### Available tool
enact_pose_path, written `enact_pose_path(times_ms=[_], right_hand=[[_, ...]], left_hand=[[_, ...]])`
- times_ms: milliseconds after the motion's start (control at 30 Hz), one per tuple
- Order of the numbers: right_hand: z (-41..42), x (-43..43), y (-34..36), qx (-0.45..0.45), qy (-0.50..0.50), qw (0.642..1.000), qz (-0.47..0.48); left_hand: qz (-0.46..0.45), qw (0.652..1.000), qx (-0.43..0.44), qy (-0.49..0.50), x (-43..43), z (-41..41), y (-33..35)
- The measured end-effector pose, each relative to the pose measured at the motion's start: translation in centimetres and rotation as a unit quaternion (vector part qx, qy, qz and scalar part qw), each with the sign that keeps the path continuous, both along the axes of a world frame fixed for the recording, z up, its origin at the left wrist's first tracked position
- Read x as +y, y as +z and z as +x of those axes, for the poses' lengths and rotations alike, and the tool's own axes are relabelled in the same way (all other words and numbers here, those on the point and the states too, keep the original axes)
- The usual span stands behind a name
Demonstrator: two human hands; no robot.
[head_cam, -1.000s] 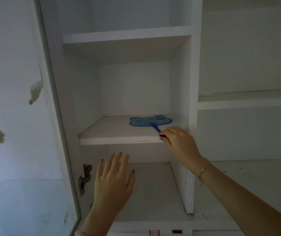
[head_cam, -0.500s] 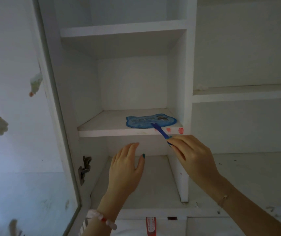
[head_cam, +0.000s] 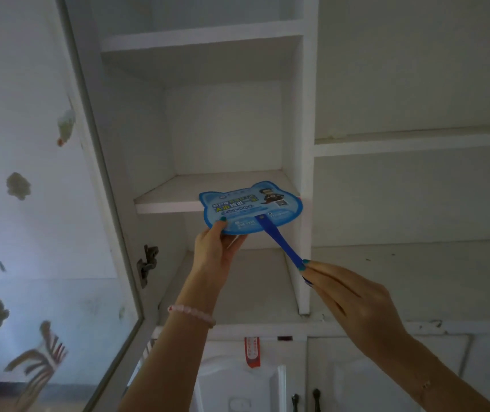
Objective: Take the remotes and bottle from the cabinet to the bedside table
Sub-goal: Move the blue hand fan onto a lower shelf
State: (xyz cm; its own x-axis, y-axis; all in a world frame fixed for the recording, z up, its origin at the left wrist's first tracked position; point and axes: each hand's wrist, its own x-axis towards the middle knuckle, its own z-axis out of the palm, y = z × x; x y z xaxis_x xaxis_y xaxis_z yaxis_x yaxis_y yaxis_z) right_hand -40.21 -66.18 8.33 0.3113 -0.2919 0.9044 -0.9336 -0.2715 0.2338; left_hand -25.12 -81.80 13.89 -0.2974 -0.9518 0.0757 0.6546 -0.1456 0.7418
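A blue cat-shaped hand fan (head_cam: 251, 208) with printed text sticks out over the front edge of the white cabinet's middle shelf (head_cam: 168, 205). My right hand (head_cam: 347, 295) pinches the end of the fan's blue handle (head_cam: 280, 242). My left hand (head_cam: 217, 252) grips the fan's lower left edge from below, thumb on top. No remotes or bottle are in sight; the shelves I can see hold nothing else.
The glass cabinet door (head_cam: 44, 203) with stickers stands open at the left, a metal hinge (head_cam: 147, 264) on its frame. Open white shelves (head_cam: 416, 144) extend to the right. Below are closed white doors with dark handles (head_cam: 306, 398) and a red tag (head_cam: 252, 350).
My right hand has pulled the fan by its handle off the shelf toward me. My left hand rose and took hold of the fan's edge. The view tilted slightly down.
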Motion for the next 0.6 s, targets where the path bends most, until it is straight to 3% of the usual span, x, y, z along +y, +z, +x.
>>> enact_pose_path(times_ms=[233, 333, 400, 500, 600], right_hand=[[0.1, 1.9, -1.9, -0.039, -0.017, 0.996, 0.072], [0.6, 2.9, -2.2, -0.071, -0.002, 0.987, 0.146], [1.0, 3.7, -2.2, -0.138, 0.050, 0.966, 0.215], [1.9, 5.0, -1.9, -0.302, 0.134, 0.895, 0.299], [2.6, 5.9, -1.9, -0.473, 0.224, 0.760, 0.386]], left_hand=[[0.009, 0.999, -0.010, 0.030, 2.2, 0.5, -0.9], [0.011, 0.999, -0.013, 0.044, 3.1, 0.9, -1.3], [0.010, 0.999, -0.004, 0.045, 3.8, 1.2, -1.5], [0.008, 0.999, 0.020, 0.030, 5.1, 1.5, -2.0], [0.011, 0.999, 0.040, 0.013, 6.6, 1.7, -2.9]])
